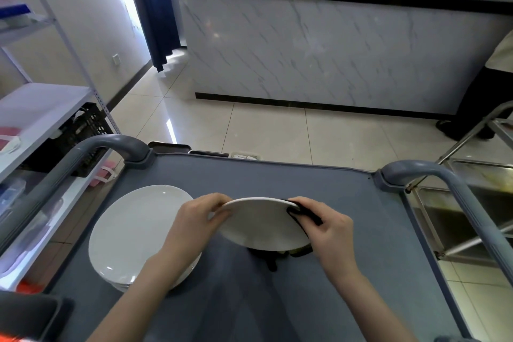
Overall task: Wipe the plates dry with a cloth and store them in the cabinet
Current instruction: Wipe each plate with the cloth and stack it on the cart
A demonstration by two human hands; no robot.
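Straight ahead, a marble-fronted counter (319, 50) with a black top runs across the room, with a blue curtain (155, 8) hanging at its left end. A white rack (41, 108) stands on the left with a black crate (80, 130) under one shelf. To the right are a steel table (472, 203) and, at the picture's edge, part of a standing person (483, 91). Nothing lies between the hands and the grey cart (347, 216) below them.

A stack (133, 230) of white plates sits on the cart's left side, partly crossed by the left forearm. The left hand (200, 219) grips the left rim of a single plate (261, 225), fingers curled over the far edge and thumb on the near face. That plate is held tilted above the middle of the cart, just right of the stack. The right hand (327, 228) pinches a dark cloth (311, 216) against the plate's right rim, and more of the cloth hangs below the plate's lower edge.
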